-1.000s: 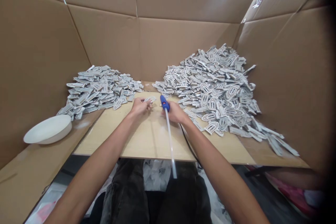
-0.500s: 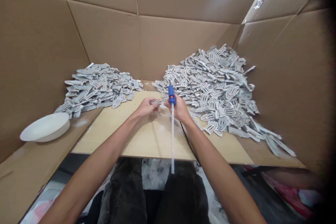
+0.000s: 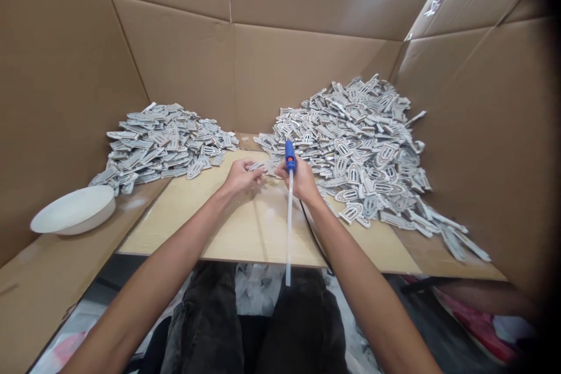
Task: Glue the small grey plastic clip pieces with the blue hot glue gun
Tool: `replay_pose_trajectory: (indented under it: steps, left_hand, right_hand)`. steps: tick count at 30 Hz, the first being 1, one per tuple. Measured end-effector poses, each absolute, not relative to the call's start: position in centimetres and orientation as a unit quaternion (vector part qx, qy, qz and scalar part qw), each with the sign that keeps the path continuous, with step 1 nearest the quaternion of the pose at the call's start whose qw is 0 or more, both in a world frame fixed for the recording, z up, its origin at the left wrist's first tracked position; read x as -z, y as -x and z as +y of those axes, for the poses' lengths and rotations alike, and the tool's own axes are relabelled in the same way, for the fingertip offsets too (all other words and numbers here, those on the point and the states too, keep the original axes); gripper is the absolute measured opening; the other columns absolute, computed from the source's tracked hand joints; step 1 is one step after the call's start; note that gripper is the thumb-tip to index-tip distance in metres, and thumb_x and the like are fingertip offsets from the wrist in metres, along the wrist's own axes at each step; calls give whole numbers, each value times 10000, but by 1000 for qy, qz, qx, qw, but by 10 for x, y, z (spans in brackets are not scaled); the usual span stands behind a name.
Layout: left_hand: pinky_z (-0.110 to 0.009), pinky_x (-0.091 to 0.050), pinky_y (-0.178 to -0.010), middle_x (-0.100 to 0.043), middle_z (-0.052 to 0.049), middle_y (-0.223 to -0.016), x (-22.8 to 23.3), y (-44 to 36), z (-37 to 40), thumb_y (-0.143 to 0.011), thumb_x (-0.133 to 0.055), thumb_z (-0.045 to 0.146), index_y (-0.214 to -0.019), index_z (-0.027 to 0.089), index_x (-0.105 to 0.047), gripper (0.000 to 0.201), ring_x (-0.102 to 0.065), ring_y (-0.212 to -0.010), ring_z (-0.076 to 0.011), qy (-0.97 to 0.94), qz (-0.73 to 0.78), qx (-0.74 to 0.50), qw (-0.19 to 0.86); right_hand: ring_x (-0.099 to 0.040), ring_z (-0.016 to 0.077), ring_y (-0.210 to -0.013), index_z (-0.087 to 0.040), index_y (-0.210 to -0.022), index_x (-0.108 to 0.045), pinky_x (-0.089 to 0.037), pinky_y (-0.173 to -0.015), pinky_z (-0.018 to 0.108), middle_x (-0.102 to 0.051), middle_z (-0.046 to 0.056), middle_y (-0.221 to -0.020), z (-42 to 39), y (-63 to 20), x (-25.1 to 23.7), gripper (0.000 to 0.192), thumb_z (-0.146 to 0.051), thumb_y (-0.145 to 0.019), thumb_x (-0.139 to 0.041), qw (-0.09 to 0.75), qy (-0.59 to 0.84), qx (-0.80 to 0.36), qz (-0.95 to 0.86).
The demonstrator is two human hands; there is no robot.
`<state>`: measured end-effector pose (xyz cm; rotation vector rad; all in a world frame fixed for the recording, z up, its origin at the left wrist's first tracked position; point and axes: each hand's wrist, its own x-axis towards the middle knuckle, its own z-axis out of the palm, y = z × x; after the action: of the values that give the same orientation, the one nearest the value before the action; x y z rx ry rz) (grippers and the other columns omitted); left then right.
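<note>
My right hand [image 3: 302,180] is wrapped round a blue hot glue gun [image 3: 290,155]. A long translucent glue stick [image 3: 289,228] runs from the gun's back end towards me, and a black cord [image 3: 312,231] hangs beside it. Just to the left, my left hand [image 3: 243,176] pinches a small white arched piece [image 3: 256,167] between thumb and fingers. The glue gun's nozzle is hidden from this angle. Both hands are close together above the pale board [image 3: 205,222], a small gap between the fingertips.
A large heap of white arched cut-out pieces [image 3: 350,140] lies at the right, a smaller heap [image 3: 166,140] at the left. A white bowl [image 3: 74,210] stands at the far left. Cardboard walls [image 3: 315,70] enclose the back and sides.
The glue gun and my right hand have shifted slightly right. My left hand has moved slightly up and left with the piece, its face showing a little more.
</note>
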<state>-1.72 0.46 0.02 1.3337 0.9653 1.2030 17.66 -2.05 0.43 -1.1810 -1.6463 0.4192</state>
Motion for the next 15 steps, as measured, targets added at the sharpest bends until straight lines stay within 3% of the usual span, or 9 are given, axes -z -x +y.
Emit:
replay_pose_trajectory:
  steps: [4,10,15]
  left_hand:
    - [-266,-494,-567,-740,-80,-683,0,18,6,-732,-918,239,-871,115,-697,289,-633,-546,-144,-544,402,-513,528]
    - [-307,-533,-640,-754,-85,-741,1,16,4,-638,-987,377,-863,114,-726,433,-662,-626,-166,-566,348,-499,556]
    - [-308,-542,-651,-779,-77,-868,2,16,4,-530,-1009,310,-882,133,-746,474,-669,-691,-171,-572,352,-519,529]
  right_hand:
    - [-677,209,-743,-242,-842,-597,-513,-765,342,-763,27,-827,-21,-178,-5,260,-427,-817,-777,497,499,-166,-690]
    - [-659,208,-727,-243,-846,-601,-492,-734,332,-755,16,-808,-22,-176,-5,291,-428,-772,-812,498,509,-163,-683]
    - [-666,213,-733,-230,-848,-638,-504,-730,335,-764,44,-818,-22,-173,-6,323,-479,-748,-819,513,485,-228,-670]
